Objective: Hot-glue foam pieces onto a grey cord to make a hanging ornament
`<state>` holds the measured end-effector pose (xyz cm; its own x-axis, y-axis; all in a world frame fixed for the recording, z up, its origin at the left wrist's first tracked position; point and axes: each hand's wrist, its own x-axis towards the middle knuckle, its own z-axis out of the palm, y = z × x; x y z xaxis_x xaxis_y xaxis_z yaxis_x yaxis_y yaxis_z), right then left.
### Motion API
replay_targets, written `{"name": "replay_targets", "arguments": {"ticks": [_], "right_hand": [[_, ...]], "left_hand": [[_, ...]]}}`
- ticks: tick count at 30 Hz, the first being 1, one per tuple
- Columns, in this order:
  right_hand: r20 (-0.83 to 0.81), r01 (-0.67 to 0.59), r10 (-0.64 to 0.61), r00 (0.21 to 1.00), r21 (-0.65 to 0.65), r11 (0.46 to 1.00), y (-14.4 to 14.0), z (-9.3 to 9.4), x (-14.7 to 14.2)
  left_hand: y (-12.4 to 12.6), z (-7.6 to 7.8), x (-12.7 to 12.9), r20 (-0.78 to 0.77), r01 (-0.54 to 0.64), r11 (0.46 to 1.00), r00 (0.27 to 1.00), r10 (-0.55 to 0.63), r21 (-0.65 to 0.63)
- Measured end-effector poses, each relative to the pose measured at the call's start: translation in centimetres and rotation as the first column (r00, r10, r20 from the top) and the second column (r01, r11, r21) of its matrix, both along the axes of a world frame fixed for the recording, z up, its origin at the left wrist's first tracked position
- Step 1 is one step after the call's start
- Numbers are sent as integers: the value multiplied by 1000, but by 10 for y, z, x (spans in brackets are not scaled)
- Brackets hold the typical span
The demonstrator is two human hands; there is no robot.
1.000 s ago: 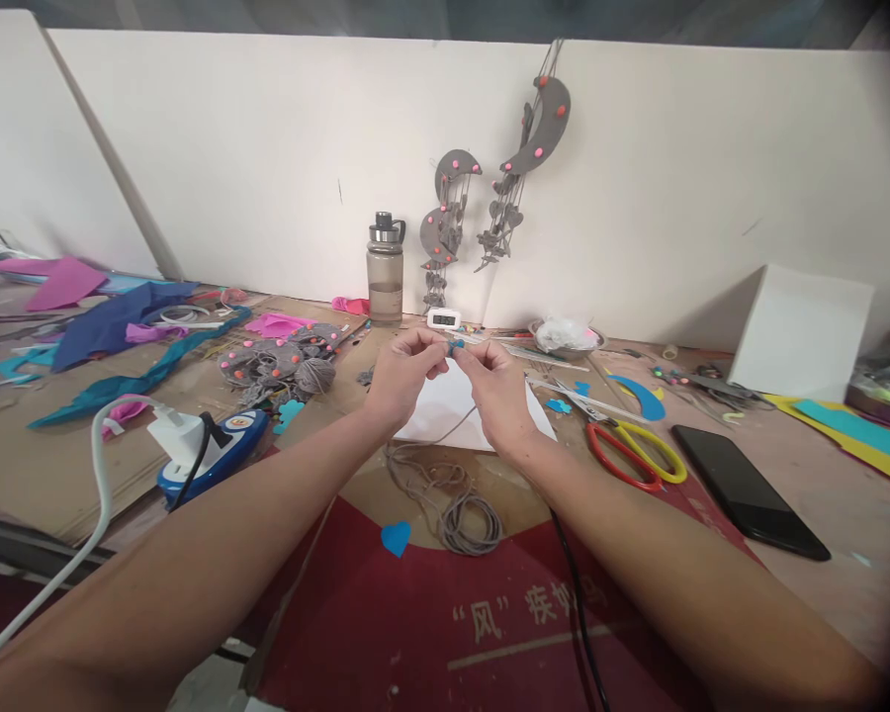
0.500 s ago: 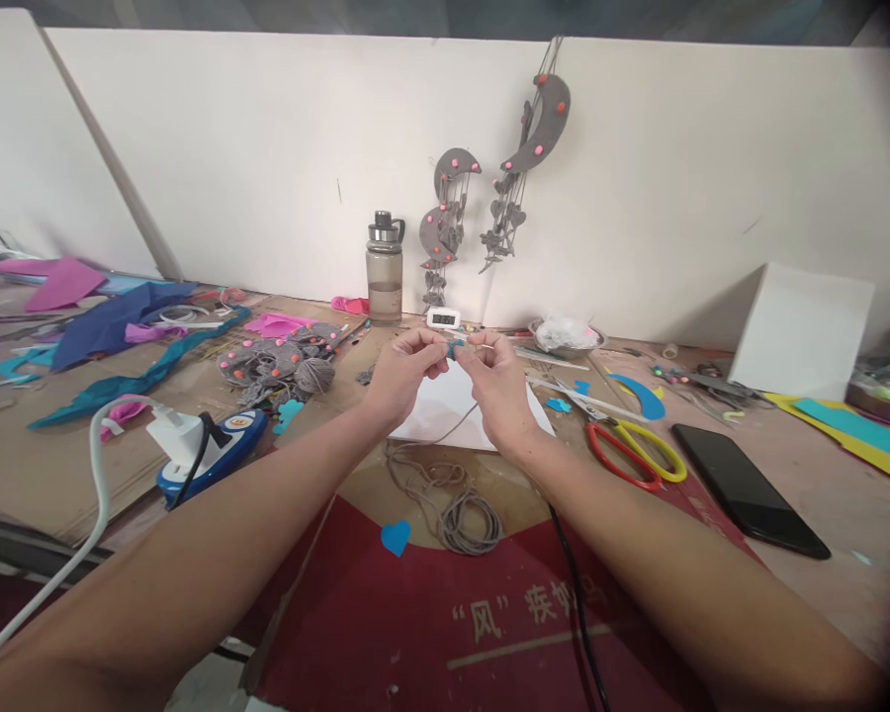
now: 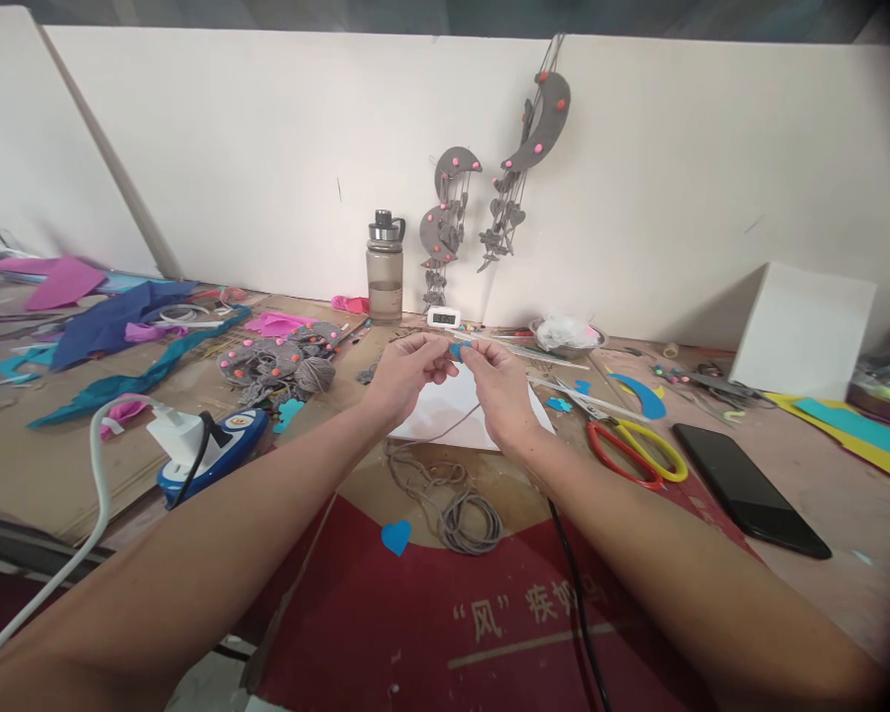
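Observation:
Above a white sheet of paper (image 3: 445, 407), my left hand (image 3: 409, 374) and my right hand (image 3: 502, 388) meet, both closed in a pinch. Between their fingertips is a small blue felt piece (image 3: 458, 350); its shape is mostly covered by the fingers. Grey cord (image 3: 471, 524) lies in a loose coil nearer to me, and a strand runs from it up to my right hand. To the left of the coil lies a blue felt heart (image 3: 396, 538). Right of my right hand are small blue cutouts (image 3: 559, 404).
Red-and-yellow-handled scissors (image 3: 634, 450) and a black phone (image 3: 749, 489) lie on the right. A blue power strip (image 3: 222, 455), grey felt pieces with yarn (image 3: 278, 361) and a water bottle (image 3: 384, 272) stand left. Grey moon hangings (image 3: 553, 124) are on the white board.
The fingers have shifted slightly around the blue felt piece, and more of it shows. My right hand's fingers now lie lower and flatter. The things on the table have stayed put.

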<state>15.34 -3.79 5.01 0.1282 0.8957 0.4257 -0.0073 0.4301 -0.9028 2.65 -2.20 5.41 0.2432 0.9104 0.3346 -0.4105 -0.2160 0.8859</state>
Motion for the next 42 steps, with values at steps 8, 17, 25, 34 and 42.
{"name": "replay_targets", "arguments": {"ticks": [8, 17, 25, 34, 42], "right_hand": [[40, 20, -20, 999, 1, 1000, -4, -1, -1], [16, -15, 15, 1000, -41, 999, 0, -11, -2], [-35, 13, -19, 999, -174, 985, 9, -31, 0], [59, 22, -10, 998, -203, 979, 19, -49, 3], [51, 13, -1, 999, -227, 974, 22, -51, 3]], "left_hand": [[4, -1, -1, -156, -122, 989, 979, 134, 85], [1, 1, 0, -172, -118, 993, 978, 115, -10], [17, -23, -7, -213, -201, 973, 961, 174, -111], [25, -44, -8, -370, -272, 960, 900, 231, -62], [25, -41, -7, -395, -280, 953, 893, 215, -114]]}}
